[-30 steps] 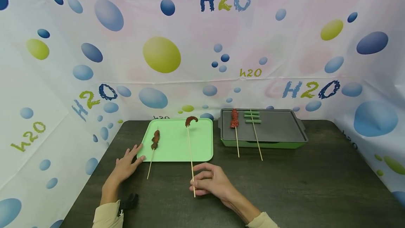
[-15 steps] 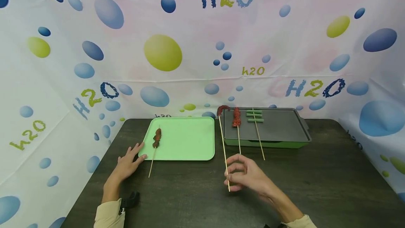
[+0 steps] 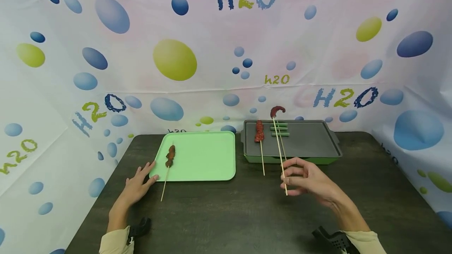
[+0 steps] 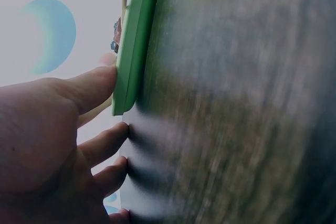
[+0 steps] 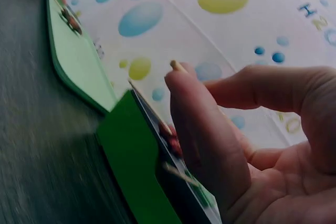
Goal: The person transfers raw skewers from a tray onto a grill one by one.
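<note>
In the head view my right hand (image 3: 305, 177) pinches the lower stick of a skewer with a curled, dark red octopus-tentacle-like piece (image 3: 277, 111) at its top. This skewer is held raised, overlapping the grill plate (image 3: 314, 140) and the green vegetable skewer (image 3: 280, 129) on it. To the left on the plate lies a red meat skewer (image 3: 259, 131). My left hand (image 3: 135, 187) rests at the left front corner of a light green tray (image 3: 201, 158), its thumb against the tray wall (image 4: 134, 51) in the left wrist view. A brown meat skewer (image 3: 170, 156) lies on the tray.
The dark wooden table (image 3: 219, 222) carries the tray on the left and the grill plate on the right. Stick ends overhang the front edges of both. A printed cloth backdrop (image 3: 212, 30) with bubbles and lettering hangs close behind them.
My right hand has carried the tentacle skewer from over the tray rightward, past the red meat skewer, to over the grill plate. The left hand has stayed at the tray corner.
</note>
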A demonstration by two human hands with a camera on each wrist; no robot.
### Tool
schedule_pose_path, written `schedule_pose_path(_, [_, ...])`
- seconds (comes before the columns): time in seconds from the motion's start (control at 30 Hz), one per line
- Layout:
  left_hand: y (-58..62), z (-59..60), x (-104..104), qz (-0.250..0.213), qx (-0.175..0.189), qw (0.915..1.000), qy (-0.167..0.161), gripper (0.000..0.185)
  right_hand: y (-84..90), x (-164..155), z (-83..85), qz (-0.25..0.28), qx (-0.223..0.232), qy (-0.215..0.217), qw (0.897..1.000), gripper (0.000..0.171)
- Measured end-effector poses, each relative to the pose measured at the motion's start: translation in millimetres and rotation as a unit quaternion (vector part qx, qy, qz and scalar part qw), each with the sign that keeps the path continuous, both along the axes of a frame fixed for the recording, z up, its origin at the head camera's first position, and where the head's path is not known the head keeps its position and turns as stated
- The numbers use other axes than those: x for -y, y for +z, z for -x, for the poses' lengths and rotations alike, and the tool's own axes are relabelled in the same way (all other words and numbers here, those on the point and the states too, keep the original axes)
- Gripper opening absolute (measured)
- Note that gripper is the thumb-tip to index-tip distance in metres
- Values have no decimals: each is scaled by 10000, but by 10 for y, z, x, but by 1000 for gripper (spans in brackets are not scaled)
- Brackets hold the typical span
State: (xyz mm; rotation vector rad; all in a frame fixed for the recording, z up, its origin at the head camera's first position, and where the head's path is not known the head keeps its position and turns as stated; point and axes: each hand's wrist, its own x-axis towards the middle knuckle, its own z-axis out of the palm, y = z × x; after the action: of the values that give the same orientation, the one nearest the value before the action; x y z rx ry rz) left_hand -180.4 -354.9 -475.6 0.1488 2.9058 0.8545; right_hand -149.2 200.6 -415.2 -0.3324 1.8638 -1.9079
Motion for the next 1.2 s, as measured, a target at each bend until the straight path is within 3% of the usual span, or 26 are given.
schedule_pose_path(0.33, [-53,-18,34,50,-15,10000,-4,68,-179,-475,80,-73,234,66,9997,30])
schedule_pose_path(0.63, [-71,-34,46,-118,-73,9999,27,69,-325,-695,133,72,538,-22,9985,26])
schedule_pose_path(1.2, [-70,1,36,-137,-40,9999,32,70,-349,-783,152,-100,712,98,9974,51])
